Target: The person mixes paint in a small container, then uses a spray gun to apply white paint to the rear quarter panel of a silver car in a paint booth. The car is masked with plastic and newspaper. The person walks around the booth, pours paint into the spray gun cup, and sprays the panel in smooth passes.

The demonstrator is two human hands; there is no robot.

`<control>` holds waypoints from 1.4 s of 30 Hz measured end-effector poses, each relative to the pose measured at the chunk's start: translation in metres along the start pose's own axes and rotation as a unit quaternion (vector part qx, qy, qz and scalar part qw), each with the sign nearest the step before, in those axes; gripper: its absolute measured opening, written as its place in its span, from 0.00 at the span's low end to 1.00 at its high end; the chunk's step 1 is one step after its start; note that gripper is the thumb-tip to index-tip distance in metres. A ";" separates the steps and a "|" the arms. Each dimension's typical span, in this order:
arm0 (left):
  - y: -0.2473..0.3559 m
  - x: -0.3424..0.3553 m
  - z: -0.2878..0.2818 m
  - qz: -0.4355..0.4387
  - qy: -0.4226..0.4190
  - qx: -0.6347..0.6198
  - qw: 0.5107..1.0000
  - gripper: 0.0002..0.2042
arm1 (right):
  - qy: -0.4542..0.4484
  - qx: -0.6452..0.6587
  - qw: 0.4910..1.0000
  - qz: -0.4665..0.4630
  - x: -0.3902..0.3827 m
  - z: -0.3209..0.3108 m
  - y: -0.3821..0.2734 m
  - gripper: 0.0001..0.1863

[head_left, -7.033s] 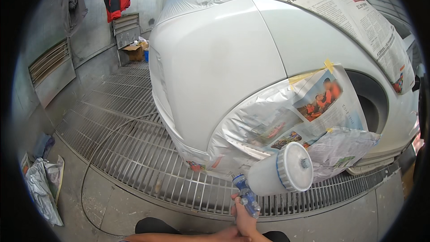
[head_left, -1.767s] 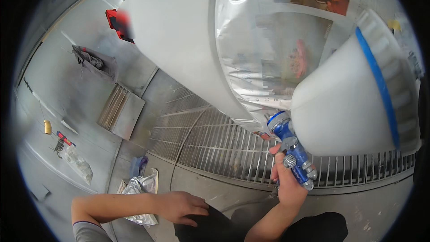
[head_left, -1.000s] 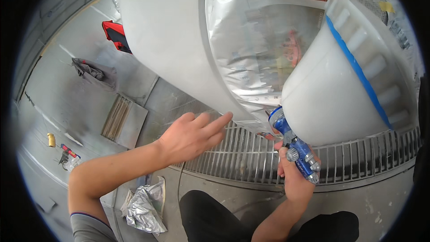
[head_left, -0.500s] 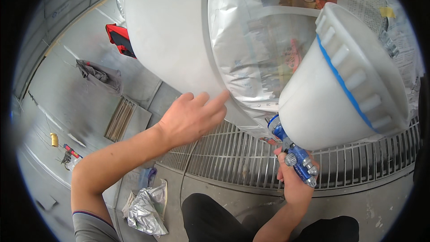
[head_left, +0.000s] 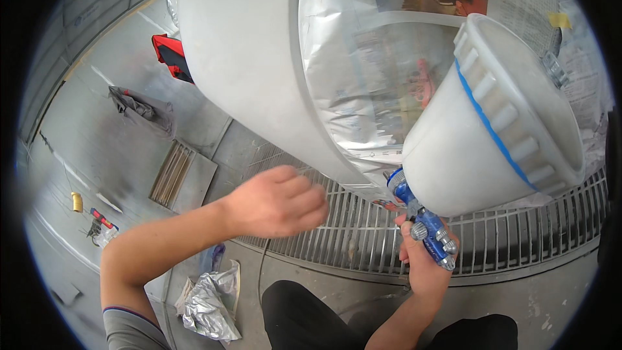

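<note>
My right hand (head_left: 426,256) grips a blue spray gun (head_left: 429,228) with silver knobs at the lower right. Fixed above the gun is a large white paint cup (head_left: 453,136), tilted, with a blue line around it. My left hand (head_left: 283,202) is curled into a loose fist with nothing visible in it, hovering below the lower edge of a pale grey, car-like body panel (head_left: 253,52). It is apart from the panel. Next to the panel, newspaper and plastic masking (head_left: 346,91) cover the neighbouring area, partly hidden behind the cup.
A slatted metal floor grate (head_left: 343,220) runs below the panel. On the floor lie crumpled silver foil (head_left: 212,308), a framed slatted piece (head_left: 175,172) and a grey cloth (head_left: 146,110). A red and black object (head_left: 172,58) shows beside the panel's left edge.
My left hand has come off the panel's lower edge and moved down, its fingers curling from spread to a fist. The spray gun stays in my right hand, nearly unmoved.
</note>
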State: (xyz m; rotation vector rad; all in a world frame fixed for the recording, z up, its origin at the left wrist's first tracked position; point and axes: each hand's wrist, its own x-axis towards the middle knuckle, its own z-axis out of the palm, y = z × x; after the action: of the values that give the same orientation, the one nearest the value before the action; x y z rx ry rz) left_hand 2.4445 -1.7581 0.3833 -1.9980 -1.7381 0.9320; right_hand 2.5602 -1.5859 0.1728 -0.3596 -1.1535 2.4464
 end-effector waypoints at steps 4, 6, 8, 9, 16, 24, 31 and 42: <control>0.004 0.004 0.013 0.000 -0.046 -0.039 0.998 0.05 | 0.004 0.001 1.000 0.002 0.000 0.002 0.002 0.09; -0.001 0.008 0.017 -0.012 -0.073 -0.031 0.997 0.05 | 0.004 0.002 1.000 0.010 0.000 0.004 0.000 0.09; -0.005 0.011 0.023 -0.020 -0.104 -0.017 0.994 0.05 | 0.005 -0.002 1.000 0.023 0.000 0.006 -0.001 0.08; -0.006 0.014 0.025 -0.021 -0.111 -0.013 0.993 0.05 | 0.004 -0.004 1.000 0.020 0.001 0.005 -0.002 0.08; -0.007 0.022 0.025 -0.023 -0.146 -0.004 0.989 0.04 | 0.007 0.006 1.000 0.006 0.002 0.005 0.002 0.09; -0.016 0.029 0.018 -0.025 -0.184 0.042 0.982 0.03 | 0.015 -0.005 1.000 0.007 0.004 0.002 0.005 0.10; -0.016 0.029 0.019 -0.036 -0.167 0.053 0.984 0.04 | 0.006 0.000 1.000 0.011 0.003 0.000 0.002 0.10; -0.014 0.029 0.026 -0.029 -0.200 0.057 0.978 0.04 | -0.009 0.003 1.000 0.010 0.003 -0.002 0.004 0.10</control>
State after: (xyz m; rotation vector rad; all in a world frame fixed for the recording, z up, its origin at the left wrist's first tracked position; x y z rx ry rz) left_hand 2.4182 -1.7315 0.3660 -1.7648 -1.8772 1.4578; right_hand 2.5573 -1.5856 0.1688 -0.3502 -1.1539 2.4753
